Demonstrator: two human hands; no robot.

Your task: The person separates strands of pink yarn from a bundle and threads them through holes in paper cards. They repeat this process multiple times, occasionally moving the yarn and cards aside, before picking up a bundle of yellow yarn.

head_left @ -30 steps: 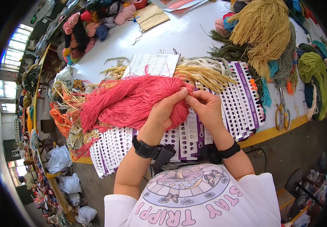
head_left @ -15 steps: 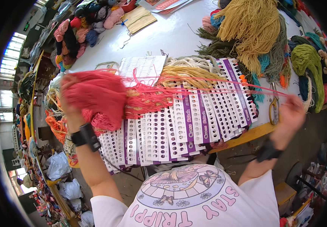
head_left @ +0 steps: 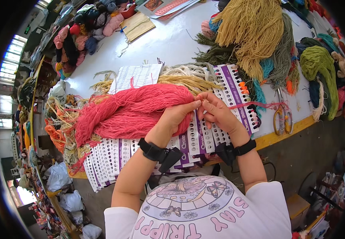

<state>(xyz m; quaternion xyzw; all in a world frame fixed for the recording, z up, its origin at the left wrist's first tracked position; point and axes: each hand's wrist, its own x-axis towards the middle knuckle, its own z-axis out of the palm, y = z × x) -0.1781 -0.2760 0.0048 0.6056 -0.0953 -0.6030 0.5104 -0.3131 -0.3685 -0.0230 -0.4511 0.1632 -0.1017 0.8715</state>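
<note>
A thick coral-red skein of embroidery thread point(head_left: 136, 109) lies across the table's near side, its right end gripped by my left hand point(head_left: 175, 117). My right hand point(head_left: 221, 112) meets the left at the fingertips, thumb and finger pinched on coral-red thread strands point(head_left: 256, 104) that trail off to the right. Those strands reach the scissors point(head_left: 283, 119), which have yellow-and-grey handles. Under the skein and hands spreads a row of white-and-purple punched thread cards point(head_left: 130, 150). The exact thread ends between my fingertips are too small to make out.
Behind the skein lie a printed sheet point(head_left: 136, 77) and cream and gold thread point(head_left: 180, 79). A large tan hank point(head_left: 252, 36) and a green hank point(head_left: 320, 63) sit at right. Yarn balls point(head_left: 88, 32) crowd the far left. The table's yellow edge point(head_left: 300, 126) runs along the front.
My hands, spread wide with strands stretched between them, have come together at the middle. The skein has moved right and down with my left hand and now lies stretched out lengthwise.
</note>
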